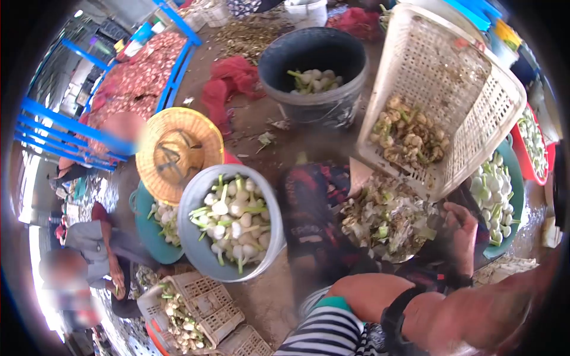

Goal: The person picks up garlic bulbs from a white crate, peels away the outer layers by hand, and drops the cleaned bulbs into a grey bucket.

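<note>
My right hand (463, 231) is at the right edge of a basin heaped with dry peelings (389, 222) between my legs. Its fingers are curled, and anything inside them is hidden. My left arm crosses from a striped sleeve, with a dark strap at the wrist; my left hand (466, 323) is close to the camera at lower right, its fingers smeared and unclear. Just beyond the basin, a tilted white plastic crate (469, 113) holds soil-brown garlic bulbs (409, 133). A grey bucket (193, 252) to the left is full of cleaned garlic (237, 213) with green stem ends.
A dark bucket (279, 71) with some garlic stands ahead. Green tubs (157, 243) hold more garlic. A straw hat (178, 154) rests above the grey bucket. Another person (98, 249) works at left beside a crate (214, 302). Red netting (234, 80) lies on the floor.
</note>
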Motion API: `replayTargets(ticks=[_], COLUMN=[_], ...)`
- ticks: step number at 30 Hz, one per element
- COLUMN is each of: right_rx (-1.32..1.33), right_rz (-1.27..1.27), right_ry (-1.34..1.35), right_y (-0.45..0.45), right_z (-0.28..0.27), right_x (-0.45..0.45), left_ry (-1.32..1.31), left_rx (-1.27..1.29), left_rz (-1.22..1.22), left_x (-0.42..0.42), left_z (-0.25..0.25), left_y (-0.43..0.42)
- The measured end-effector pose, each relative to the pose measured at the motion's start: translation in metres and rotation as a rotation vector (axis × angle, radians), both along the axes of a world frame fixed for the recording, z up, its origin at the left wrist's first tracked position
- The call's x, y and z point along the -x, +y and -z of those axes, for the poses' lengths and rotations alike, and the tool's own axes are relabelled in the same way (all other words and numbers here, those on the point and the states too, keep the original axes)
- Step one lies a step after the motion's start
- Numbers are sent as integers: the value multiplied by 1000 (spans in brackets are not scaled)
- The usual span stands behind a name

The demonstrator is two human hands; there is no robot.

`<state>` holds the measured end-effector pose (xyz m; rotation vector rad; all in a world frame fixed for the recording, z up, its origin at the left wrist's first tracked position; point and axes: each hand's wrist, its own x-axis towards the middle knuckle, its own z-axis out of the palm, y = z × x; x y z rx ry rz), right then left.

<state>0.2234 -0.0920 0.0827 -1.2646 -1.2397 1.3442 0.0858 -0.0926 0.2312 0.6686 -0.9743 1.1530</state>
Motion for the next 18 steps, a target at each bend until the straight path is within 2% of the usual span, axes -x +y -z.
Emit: replayTargets(ticks=[1,4,5,6,7,8,10,11,15,18], right_rx=[-20,109,98,-64,-66,-88,134,141,172,80], right_rz=[-50,261,242,129,163,188,219,228,235,183], right_ry=[76,-201,-286,-485,-517,-529,-280,-202,-214,-341], right_y=[7,19,26,32,35,35,40,41,63,95], right_z=[-1,24,33,30,21,23,38,41,49,56], right_x=[-6,-4,-10,-14,-11,-3,-9,-5,-3,-4], left_ry=[15,58,76,61,41,38,65,70,87,113], left_rx=[-15,-52,-35,13,75,120,137,139,154,184], left_rz=[19,74,103,135,145,149,178,191,245,284], left_x=[-11,-12,-13,-11,-10,-8,-11,-11,-14,-15], left_z=[3,9,15,15,17,20,27,30,36,42], left_y=[5,13,14,20,25,31,36,38,51,59])
